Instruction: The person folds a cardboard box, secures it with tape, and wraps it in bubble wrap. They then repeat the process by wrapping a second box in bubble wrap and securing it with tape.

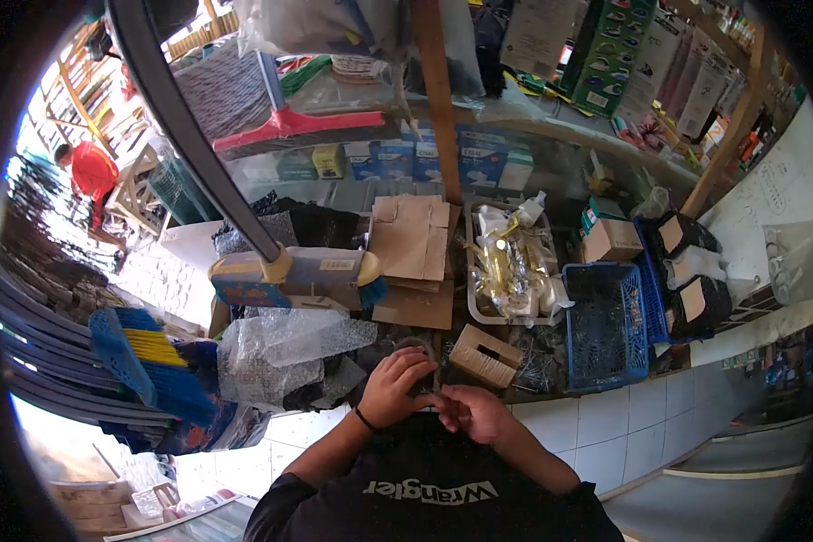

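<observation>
Both hands are close together at the counter's front edge, in front of a black shirt. My left hand [397, 384], with a dark band at the wrist, has its fingers curled round a dark roundish object [415, 347], which is mostly hidden. Just right of it, my right hand [472, 412] has its fingers bent toward the same spot; whatever is between them is too small to make out. A cardboard box with a slot [485, 356] sits just beyond my right hand, and a sheet of bubble wrap [285, 348] lies to the left.
Behind are flat cardboard [409, 237] and a white tray [471, 298] of gold and clear packets. A blue basket [608, 370] stands right. A broom head [289, 278] and blue-yellow brush [144, 361] are left. A person in red [93, 172] is far left.
</observation>
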The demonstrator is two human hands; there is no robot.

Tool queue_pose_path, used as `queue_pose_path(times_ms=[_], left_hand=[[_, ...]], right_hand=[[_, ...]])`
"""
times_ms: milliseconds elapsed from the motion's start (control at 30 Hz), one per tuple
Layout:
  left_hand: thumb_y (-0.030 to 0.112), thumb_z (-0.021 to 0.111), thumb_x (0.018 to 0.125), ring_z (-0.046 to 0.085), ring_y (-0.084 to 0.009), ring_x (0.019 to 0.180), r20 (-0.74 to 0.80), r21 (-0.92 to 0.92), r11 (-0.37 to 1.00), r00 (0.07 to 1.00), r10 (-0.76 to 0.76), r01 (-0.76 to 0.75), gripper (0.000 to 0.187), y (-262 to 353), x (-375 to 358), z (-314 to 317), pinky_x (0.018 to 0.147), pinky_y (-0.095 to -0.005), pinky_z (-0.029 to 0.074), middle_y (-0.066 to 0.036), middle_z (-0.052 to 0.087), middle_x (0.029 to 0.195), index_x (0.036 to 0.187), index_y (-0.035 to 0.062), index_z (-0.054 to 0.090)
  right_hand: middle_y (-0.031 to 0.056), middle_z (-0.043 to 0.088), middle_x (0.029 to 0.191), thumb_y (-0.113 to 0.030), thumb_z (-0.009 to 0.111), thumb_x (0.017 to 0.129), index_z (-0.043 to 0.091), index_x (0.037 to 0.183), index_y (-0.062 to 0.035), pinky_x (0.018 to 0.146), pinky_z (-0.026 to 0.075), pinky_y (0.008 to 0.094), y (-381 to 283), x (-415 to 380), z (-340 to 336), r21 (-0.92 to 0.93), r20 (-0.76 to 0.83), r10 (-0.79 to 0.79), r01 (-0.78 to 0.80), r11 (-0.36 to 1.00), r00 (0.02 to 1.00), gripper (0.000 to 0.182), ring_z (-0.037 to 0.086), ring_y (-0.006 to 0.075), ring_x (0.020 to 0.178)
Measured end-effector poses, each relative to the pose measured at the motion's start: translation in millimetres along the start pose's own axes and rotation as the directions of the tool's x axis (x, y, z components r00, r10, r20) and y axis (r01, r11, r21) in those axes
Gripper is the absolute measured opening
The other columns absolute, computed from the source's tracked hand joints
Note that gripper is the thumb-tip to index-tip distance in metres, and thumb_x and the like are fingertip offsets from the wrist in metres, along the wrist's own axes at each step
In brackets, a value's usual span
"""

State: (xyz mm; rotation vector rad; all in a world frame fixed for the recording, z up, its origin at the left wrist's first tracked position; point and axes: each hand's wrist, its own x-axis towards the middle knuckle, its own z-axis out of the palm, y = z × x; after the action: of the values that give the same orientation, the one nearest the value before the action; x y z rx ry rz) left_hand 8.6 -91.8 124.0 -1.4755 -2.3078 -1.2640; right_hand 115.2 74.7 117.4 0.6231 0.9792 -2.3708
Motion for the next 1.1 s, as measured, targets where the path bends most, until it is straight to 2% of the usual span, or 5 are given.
queue_pose_path(times_ms=[167,267,433,767,1100], left_hand=[[0.034,0.080,0.057,0.054,-0.0292,0.107,0.044,0.010,0.996,0.995,0.088,-0.088,0.058,3.4,4.8,13.3,0.086,-0.0415,0.046,-0.008,0.058,0.107,0.104,0.0065,0.058],[0.032,0.080,0.059,0.055,-0.0293,0.104,0.006,0.022,0.998,0.998,0.065,-0.065,0.056,14.6,11.3,21.2,0.084,-0.0408,0.046,-0.010,0.058,0.104,0.103,0.0058,0.057],[0.024,0.077,0.063,0.056,-0.0302,0.098,-0.010,0.009,1.000,1.000,-0.028,0.028,0.046,19.2,9.2,52.1,0.083,-0.0400,0.046,-0.011,0.058,0.101,0.100,0.0055,0.057],[0.012,0.070,0.070,0.051,-0.0326,0.104,-0.068,0.207,0.946,0.968,-0.242,0.251,0.036,33.3,39.9,118.0,0.089,-0.0421,0.042,-0.012,0.056,0.103,0.103,0.0067,0.057],[0.018,0.070,0.074,0.041,-0.0344,0.118,0.172,0.318,0.928,0.950,-0.259,0.195,0.039,15.4,42.3,135.9,0.096,-0.0465,0.038,-0.011,0.047,0.119,0.109,0.0119,0.056]], right_hand=[[0.0023,0.059,0.079,-0.024,0.057,0.088,0.060,0.092,-0.0038,0.057,0.041,0.0237,-2.6,-16.4,-7.1,-0.053,-0.009,-0.076,0.076,0.996,0.997,0.021,0.053,0.0113,0.065],[0.0025,0.058,0.079,-0.020,0.057,0.088,0.059,0.092,-0.0029,0.057,0.040,0.0225,-0.6,-25.5,-9.6,-0.138,-0.135,-0.274,0.256,0.957,0.952,0.017,0.052,0.0094,0.064],[0.0027,0.057,0.077,-0.014,0.057,0.089,0.057,0.091,-0.0020,0.056,0.042,0.0228,-17.2,-46.1,-22.1,-0.290,-0.268,-0.631,0.564,0.773,0.728,0.012,0.051,0.0081,0.064],[0.0050,0.057,0.080,-0.021,0.060,0.087,0.057,0.092,-0.0016,0.055,0.041,0.0237,-42.2,-107.8,-155.1,-0.258,-0.385,-0.577,0.516,0.817,0.720,0.020,0.052,0.0096,0.065],[0.0028,0.057,0.078,-0.020,0.058,0.088,0.057,0.091,-0.0027,0.056,0.042,0.0237,-26.9,-102.6,-178.2,-0.248,-0.387,-0.442,0.371,0.895,0.809,0.018,0.053,0.0098,0.066]])
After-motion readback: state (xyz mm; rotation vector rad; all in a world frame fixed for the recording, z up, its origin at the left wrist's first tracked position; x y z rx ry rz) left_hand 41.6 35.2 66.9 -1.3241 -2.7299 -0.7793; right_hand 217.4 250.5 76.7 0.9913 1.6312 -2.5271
